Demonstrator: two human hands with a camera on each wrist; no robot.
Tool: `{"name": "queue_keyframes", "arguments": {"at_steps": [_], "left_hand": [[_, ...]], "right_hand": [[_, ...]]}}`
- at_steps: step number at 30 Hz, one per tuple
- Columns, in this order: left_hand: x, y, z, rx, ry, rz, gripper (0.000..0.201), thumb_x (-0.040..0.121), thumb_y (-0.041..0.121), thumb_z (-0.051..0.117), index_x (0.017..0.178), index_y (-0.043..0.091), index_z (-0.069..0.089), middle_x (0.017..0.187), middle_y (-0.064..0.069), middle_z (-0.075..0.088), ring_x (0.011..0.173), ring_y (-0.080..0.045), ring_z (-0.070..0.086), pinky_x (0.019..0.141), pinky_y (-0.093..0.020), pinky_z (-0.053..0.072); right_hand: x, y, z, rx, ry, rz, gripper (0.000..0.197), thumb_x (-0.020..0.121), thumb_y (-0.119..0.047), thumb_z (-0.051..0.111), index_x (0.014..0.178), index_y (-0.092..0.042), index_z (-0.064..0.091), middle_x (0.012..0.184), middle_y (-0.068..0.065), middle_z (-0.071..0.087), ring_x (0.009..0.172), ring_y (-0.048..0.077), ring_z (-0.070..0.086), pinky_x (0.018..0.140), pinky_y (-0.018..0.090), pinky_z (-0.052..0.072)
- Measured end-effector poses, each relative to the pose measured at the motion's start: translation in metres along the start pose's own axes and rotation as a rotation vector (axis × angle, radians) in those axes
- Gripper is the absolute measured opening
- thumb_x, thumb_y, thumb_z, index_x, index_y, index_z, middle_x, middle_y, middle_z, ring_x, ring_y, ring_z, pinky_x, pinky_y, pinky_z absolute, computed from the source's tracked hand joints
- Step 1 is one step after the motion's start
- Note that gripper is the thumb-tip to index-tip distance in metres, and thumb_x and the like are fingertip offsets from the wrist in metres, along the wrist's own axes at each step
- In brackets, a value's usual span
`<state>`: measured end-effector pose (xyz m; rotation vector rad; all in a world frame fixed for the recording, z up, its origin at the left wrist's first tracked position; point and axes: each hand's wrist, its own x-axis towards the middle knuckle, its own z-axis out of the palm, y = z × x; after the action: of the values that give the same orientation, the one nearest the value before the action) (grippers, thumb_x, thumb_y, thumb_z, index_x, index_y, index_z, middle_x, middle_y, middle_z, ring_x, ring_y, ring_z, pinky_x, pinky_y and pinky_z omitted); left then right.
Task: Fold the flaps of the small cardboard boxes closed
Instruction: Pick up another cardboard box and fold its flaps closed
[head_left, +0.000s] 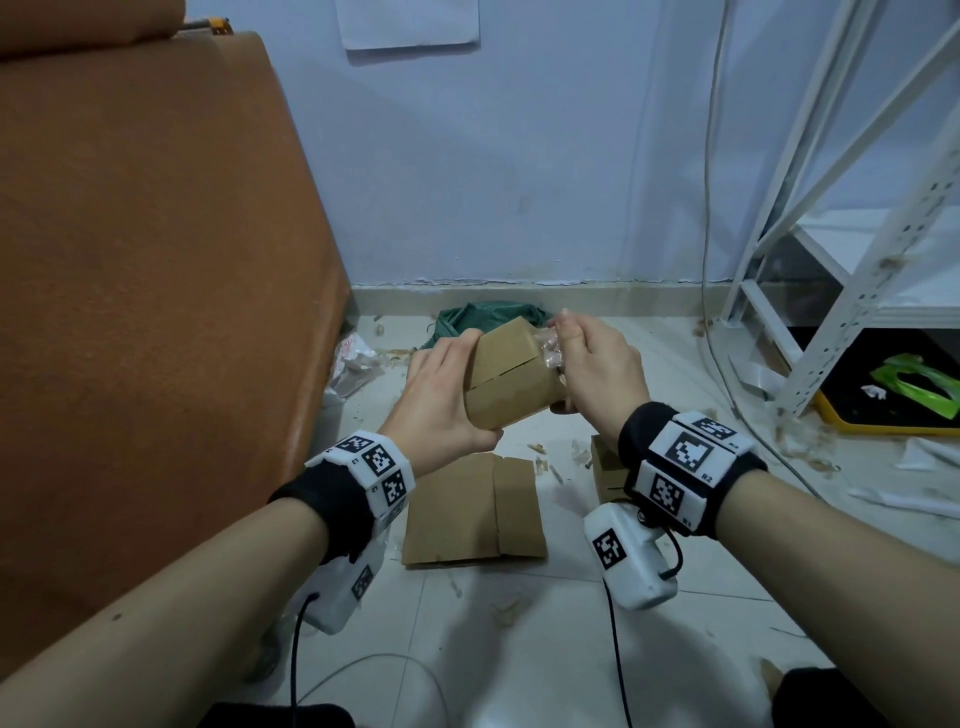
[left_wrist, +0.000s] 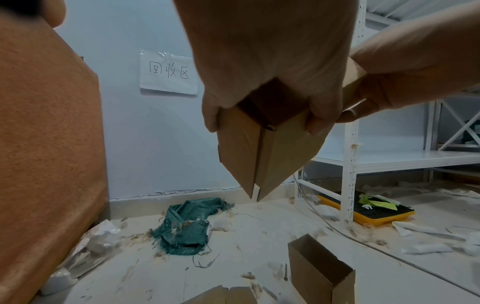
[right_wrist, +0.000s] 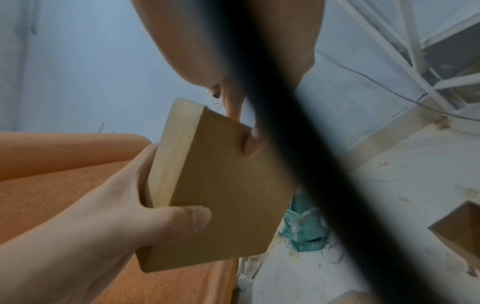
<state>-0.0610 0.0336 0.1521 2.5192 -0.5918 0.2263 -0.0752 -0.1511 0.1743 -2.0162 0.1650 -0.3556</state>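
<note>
A small brown cardboard box (head_left: 511, 376) is held up in the air over the floor between both hands. My left hand (head_left: 441, 400) grips its left side, thumb (right_wrist: 182, 218) lying on a broad face. My right hand (head_left: 589, 366) curls round the right end, fingers (right_wrist: 233, 107) on the far edge. Two flaps meet at a seam facing me in the head view. In the left wrist view the box (left_wrist: 262, 152) has two flaps that hang down slightly apart, and my right hand (left_wrist: 394, 82) is behind it.
On the floor below lie a flattened cardboard piece (head_left: 475, 512) and another small open box (left_wrist: 319, 267). A green woven bag (head_left: 485, 317) lies by the wall. An orange padded block (head_left: 145, 260) stands at left, a white metal shelf (head_left: 841, 291) and a yellow tray (head_left: 893, 421) at right. Scraps litter the tiles.
</note>
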Motion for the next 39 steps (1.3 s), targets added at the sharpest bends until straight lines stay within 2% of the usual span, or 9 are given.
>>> {"name": "queue_keyframes", "arguments": {"at_steps": [4,8,11,16,20,22,27,36,39], "left_hand": [[-0.001,-0.005,-0.002,0.002,0.006,0.0,0.103,0.061,0.035,0.086,0.145,0.025,0.027,0.131,0.005,0.04,0.117,-0.016,0.033,0.098,-0.03,0.032],[-0.001,-0.004,-0.002,0.039,0.004,0.011,0.103,0.061,0.036,0.085,0.145,0.023,0.028,0.13,0.004,0.041,0.118,-0.018,0.034,0.099,-0.032,0.035],[-0.002,-0.005,-0.001,0.061,-0.002,0.011,0.103,0.061,0.036,0.085,0.146,0.023,0.028,0.132,0.004,0.041,0.119,-0.019,0.034,0.1,-0.034,0.036],[-0.002,-0.006,0.004,0.039,-0.027,0.032,0.103,0.061,0.036,0.086,0.146,0.022,0.029,0.133,0.005,0.041,0.121,-0.016,0.032,0.101,-0.03,0.033],[0.0,-0.009,0.003,0.013,-0.017,0.03,0.104,0.061,0.035,0.086,0.146,0.022,0.028,0.131,0.005,0.04,0.119,-0.015,0.032,0.097,-0.028,0.03],[0.001,-0.011,0.001,0.011,-0.016,0.04,0.104,0.061,0.036,0.086,0.145,0.023,0.027,0.129,0.005,0.039,0.117,-0.015,0.033,0.098,-0.029,0.031],[-0.001,-0.014,0.001,-0.026,-0.038,0.051,0.103,0.061,0.04,0.086,0.144,0.025,0.028,0.125,0.009,0.038,0.117,-0.016,0.036,0.099,-0.033,0.036],[0.0,-0.014,-0.002,-0.084,-0.054,0.047,0.104,0.06,0.039,0.087,0.144,0.028,0.027,0.131,0.005,0.04,0.119,-0.016,0.038,0.102,-0.04,0.04],[-0.001,-0.016,-0.003,-0.077,-0.047,0.053,0.103,0.061,0.039,0.087,0.143,0.028,0.027,0.131,0.006,0.04,0.119,-0.017,0.038,0.101,-0.039,0.04]], "right_hand": [[0.0,-0.01,-0.005,0.062,-0.056,0.053,0.048,0.101,-0.053,0.032,0.095,-0.022,0.068,0.091,0.007,0.068,0.093,0.027,0.063,0.065,0.048,0.061],[-0.001,-0.009,-0.002,0.033,-0.128,0.068,0.048,0.085,-0.065,0.054,0.115,-0.027,0.055,0.108,-0.001,0.061,0.094,0.021,0.062,0.069,0.046,0.061],[0.002,-0.005,-0.001,-0.043,-0.095,0.04,0.046,0.078,-0.065,0.061,0.097,-0.024,0.053,0.102,0.001,0.059,0.092,0.021,0.06,0.076,0.045,0.056],[0.004,-0.006,-0.001,0.184,-0.116,0.091,0.03,0.082,-0.039,0.074,0.088,-0.012,0.062,0.087,0.004,0.067,0.084,0.023,0.063,0.077,0.042,0.053],[0.008,-0.002,-0.002,0.421,-0.131,0.2,0.036,0.077,-0.028,0.083,0.095,-0.014,0.055,0.104,0.019,0.067,0.083,0.028,0.066,0.073,0.042,0.058],[0.009,-0.001,-0.005,0.506,-0.159,0.227,0.035,0.079,-0.021,0.082,0.1,-0.01,0.056,0.103,0.02,0.066,0.076,0.025,0.064,0.072,0.037,0.057],[0.006,-0.006,-0.01,0.588,-0.234,0.257,0.006,0.092,-0.004,0.065,0.095,0.001,0.063,0.07,0.009,0.06,0.055,0.014,0.055,0.06,0.024,0.054],[0.004,-0.015,-0.012,0.715,-0.244,0.355,0.013,0.098,-0.001,0.052,0.089,-0.005,0.061,0.072,0.007,0.06,0.055,0.01,0.05,0.049,0.017,0.047],[0.002,-0.018,-0.008,0.703,-0.235,0.347,0.016,0.103,-0.012,0.047,0.091,-0.008,0.057,0.072,0.004,0.055,0.053,0.009,0.045,0.05,0.018,0.041]]}}
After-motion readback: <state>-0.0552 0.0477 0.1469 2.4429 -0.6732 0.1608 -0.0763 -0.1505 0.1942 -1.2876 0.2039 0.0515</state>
